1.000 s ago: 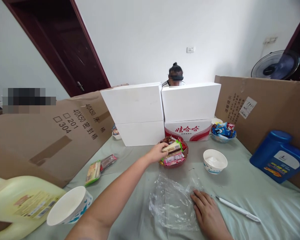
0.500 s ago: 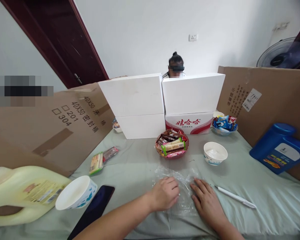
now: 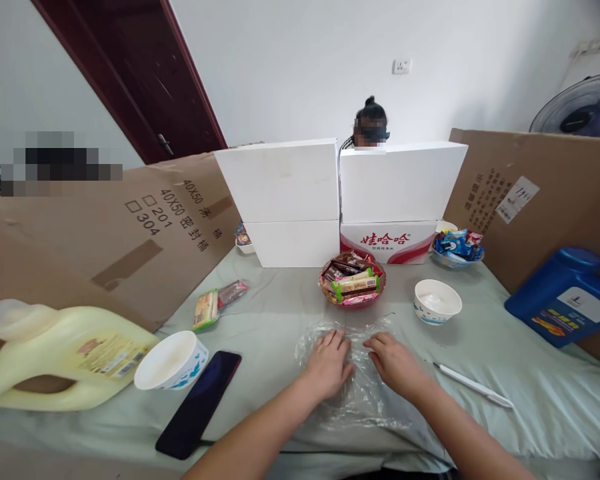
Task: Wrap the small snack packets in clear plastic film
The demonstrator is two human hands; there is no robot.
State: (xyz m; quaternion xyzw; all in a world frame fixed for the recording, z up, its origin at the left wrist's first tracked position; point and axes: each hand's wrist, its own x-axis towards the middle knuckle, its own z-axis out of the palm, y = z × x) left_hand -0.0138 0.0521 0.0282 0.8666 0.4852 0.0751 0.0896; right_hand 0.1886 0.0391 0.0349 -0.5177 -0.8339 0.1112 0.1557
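A crumpled clear plastic bag lies on the green cloth in front of me. My left hand rests on its left part, fingers stretched forward and spread a little. On the right part lies my right hand, its fingers extended and slightly bent, touching the film. A gap of film shows between the two hands. Just beyond them stands a red bowl full of wrapped snacks. To the right of my right hand is a white pen; behind the pen stands a white paper bowl.
At left are a phone, a tilted paper bowl, a yellow jug and snack packets. White boxes stand behind; cardboard panels flank the sides. A blue bottle and a candy bowl are right. People sit beyond.
My left hand has opened from a closed grip and lies flatter on the bag. My right hand has shifted slightly away from me and left. The bag is spread wider; the camera view has moved.
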